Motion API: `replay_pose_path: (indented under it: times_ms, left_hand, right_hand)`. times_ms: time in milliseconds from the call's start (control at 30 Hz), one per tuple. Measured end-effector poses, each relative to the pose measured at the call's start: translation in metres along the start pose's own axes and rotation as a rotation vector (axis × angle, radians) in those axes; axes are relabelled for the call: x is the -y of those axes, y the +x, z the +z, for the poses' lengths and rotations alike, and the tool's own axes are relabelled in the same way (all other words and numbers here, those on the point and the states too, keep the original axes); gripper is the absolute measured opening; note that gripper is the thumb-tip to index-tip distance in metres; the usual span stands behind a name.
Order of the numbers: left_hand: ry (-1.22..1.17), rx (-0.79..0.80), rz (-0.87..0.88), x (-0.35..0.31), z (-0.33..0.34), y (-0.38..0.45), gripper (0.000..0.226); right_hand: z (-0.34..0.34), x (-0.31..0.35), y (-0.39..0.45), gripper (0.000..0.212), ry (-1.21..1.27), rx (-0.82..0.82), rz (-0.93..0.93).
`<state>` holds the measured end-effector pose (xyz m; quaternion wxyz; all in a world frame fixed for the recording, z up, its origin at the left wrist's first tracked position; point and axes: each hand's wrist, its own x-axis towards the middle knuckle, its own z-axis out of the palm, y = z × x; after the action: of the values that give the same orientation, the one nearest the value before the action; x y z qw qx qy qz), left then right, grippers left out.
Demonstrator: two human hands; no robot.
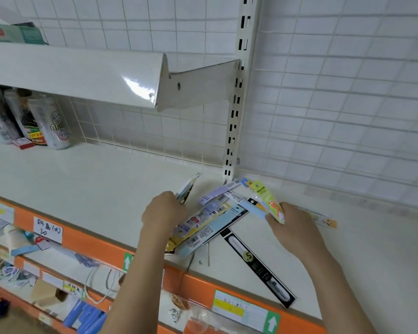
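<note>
Several long toothbrush packs point(210, 220) lie in a loose pile on the white shelf point(94, 179), by the slotted upright. My left hand point(163, 209) grips a bundle of packs; one pack end point(187, 188) sticks up past its knuckles. My right hand point(292, 225) holds a green and yellow pack point(270, 201) together with a light blue one, lifted at an angle. A black pack point(258, 263) with a "5" circle lies flat, reaching the shelf's front edge. Another pack point(323, 219) lies partly hidden behind my right hand.
The orange shelf front point(94, 242) carries price labels and green arrow tags. Cans point(51, 124) and a small red box stand at the back left. An upper shelf point(82, 73) overhangs on the left. A lower shelf holds assorted goods. A tiled panel backs the shelf.
</note>
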<state>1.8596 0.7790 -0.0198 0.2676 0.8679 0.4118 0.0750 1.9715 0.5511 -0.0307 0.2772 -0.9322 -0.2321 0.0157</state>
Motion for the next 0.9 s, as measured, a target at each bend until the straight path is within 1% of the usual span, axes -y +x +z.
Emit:
replay_pose_path:
  times_ms: [100, 167, 233, 300, 367, 400, 433, 500, 533, 633, 700, 800, 900]
  left_hand:
    - [0.018, -0.081, 0.119, -0.012, -0.005, 0.002, 0.015]
    - [-0.009, -0.12, 0.193, -0.022, -0.011, 0.005, 0.013]
    - [-0.057, -0.124, 0.275, -0.033, -0.017, 0.008, 0.011]
    - [-0.115, -0.081, 0.356, -0.048, -0.02, 0.012, 0.009]
    - [-0.112, -0.002, 0.414, -0.062, -0.016, 0.018, 0.008]
    - [-0.11, 0.045, 0.43, -0.069, -0.012, 0.022, 0.009]
    - [-0.115, 0.092, 0.442, -0.076, -0.007, 0.027, 0.011]
    - [-0.109, 0.148, 0.448, -0.086, 0.005, 0.035, 0.009]
    - [-0.082, 0.152, 0.448, -0.09, 0.012, 0.038, 0.011]
    - [0.039, 0.157, 0.436, -0.098, 0.027, 0.047, 0.037]
    - [0.111, 0.169, 0.402, -0.103, 0.032, 0.05, 0.046]
    - [0.178, 0.186, 0.34, -0.109, 0.038, 0.053, 0.042]
    - [0.252, 0.165, 0.313, -0.11, 0.043, 0.054, 0.017]
  right_hand:
    - [-0.002, -0.009, -0.005, 0.013, -0.014, -0.014, 0.046]
    - [-0.005, -0.012, -0.006, 0.016, -0.031, -0.02, 0.078]
    - [-0.008, -0.015, -0.007, 0.02, -0.028, -0.035, 0.096]
    - [-0.013, -0.017, -0.008, 0.019, -0.02, -0.042, 0.097]
    - [-0.018, -0.02, -0.009, 0.013, -0.028, -0.039, 0.111]
    - [-0.021, -0.021, -0.01, 0.013, -0.02, -0.045, 0.123]
    - [-0.024, -0.021, -0.011, 0.02, -0.009, -0.052, 0.138]
    - [-0.03, -0.023, -0.012, 0.031, 0.009, -0.06, 0.168]
    - [-0.032, -0.025, -0.013, 0.032, 0.011, -0.063, 0.184]
    - [-0.039, -0.032, -0.016, 0.024, 0.011, -0.073, 0.22]
    - [-0.044, -0.035, -0.019, 0.019, 0.01, -0.079, 0.236]
    - [-0.046, -0.039, -0.021, 0.017, 0.001, -0.084, 0.245]
    - [-0.046, -0.039, -0.021, 0.022, 0.007, -0.071, 0.26]
